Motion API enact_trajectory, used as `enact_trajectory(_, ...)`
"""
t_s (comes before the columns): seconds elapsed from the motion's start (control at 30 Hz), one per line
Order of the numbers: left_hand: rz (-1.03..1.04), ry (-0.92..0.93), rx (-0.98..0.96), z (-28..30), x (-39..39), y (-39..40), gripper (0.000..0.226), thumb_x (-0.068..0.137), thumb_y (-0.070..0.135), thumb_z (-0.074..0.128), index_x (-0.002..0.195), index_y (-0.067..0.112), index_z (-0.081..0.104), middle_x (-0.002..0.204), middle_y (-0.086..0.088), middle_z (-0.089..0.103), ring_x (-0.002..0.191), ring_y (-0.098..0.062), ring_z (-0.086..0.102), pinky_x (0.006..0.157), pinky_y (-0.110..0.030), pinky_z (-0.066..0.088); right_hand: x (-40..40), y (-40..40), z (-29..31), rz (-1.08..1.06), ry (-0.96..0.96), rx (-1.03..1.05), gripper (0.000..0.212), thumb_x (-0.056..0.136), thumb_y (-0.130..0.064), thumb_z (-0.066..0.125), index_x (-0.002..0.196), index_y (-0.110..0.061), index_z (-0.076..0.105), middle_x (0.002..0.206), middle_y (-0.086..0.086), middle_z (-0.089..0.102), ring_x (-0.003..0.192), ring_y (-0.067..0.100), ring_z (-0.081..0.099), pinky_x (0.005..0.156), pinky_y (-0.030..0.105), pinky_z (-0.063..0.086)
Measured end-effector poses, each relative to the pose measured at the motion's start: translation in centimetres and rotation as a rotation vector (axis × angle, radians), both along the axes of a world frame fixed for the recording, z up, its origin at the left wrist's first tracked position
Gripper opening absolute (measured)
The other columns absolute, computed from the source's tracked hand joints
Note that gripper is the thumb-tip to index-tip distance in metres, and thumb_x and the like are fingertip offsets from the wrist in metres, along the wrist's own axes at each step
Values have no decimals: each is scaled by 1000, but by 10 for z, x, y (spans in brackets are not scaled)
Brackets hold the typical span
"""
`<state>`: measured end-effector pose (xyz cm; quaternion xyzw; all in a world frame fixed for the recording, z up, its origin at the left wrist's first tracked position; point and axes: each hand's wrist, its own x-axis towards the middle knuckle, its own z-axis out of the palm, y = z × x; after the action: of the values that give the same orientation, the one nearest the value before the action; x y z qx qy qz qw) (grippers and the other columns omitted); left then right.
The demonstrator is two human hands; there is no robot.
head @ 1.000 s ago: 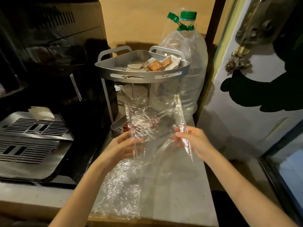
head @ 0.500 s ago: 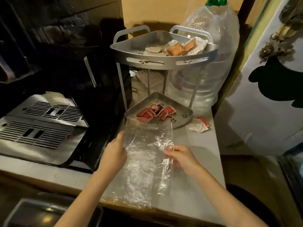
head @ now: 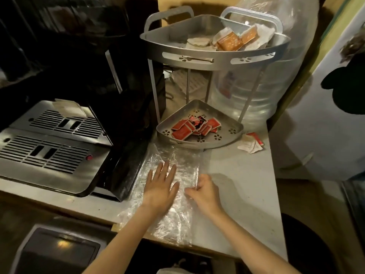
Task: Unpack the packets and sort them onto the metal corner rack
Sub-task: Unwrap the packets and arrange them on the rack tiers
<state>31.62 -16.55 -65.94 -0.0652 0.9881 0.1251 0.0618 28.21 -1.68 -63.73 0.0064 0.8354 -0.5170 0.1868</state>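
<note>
While the left hand (head: 161,187) lies flat, fingers spread, on the clear plastic bag (head: 167,194) | right hand (head: 203,191) pinches the bag's right edge | bag: flimsy, slippery, probably best taken by an edge | long axis runs away from the hands toward the corner rack (head: 199,135) | red packets (head: 195,126) on the lower tray, ahead of both hands on the surface (head: 243,186).

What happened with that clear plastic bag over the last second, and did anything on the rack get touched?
The clear plastic bag, held up in front of the rack a second ago, was lowered flat onto the counter. The left hand let go and now presses it open-palmed; the right hand still pinches its edge. The red packets on the lower shelf and the packets on the upper shelf stayed put.
</note>
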Motion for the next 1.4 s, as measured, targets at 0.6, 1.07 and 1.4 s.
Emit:
enact_trajectory(0.6,-28,-262,-99,22,-17,2,66,93,52,22,146,24,-7,157,-3,-12,144,-21,-11,116,-46,2,-25,21,-24,566,601,604,65,89,-56,33,144,-24,22,156,-2,16,143,15,4,111,40,-19)
enact_trajectory(1.07,-108,-400,-278,87,-108,43,43,88,42,43,122,18,53,127,-5,58,113,-24,56,89,-35,46,-89,76,17,221,283,70,30,87,-8,54,116,-13,60,115,4,64,104,15,59,89,23,47)
enact_trajectory(1.4,-445,33,187,67,-172,151,39,93,20,41,132,12,40,136,-16,46,113,-33,53,90,-37,41,-144,152,21,-304,361,216,30,82,-8,63,112,-10,60,108,12,61,99,27,60,85,37,50)
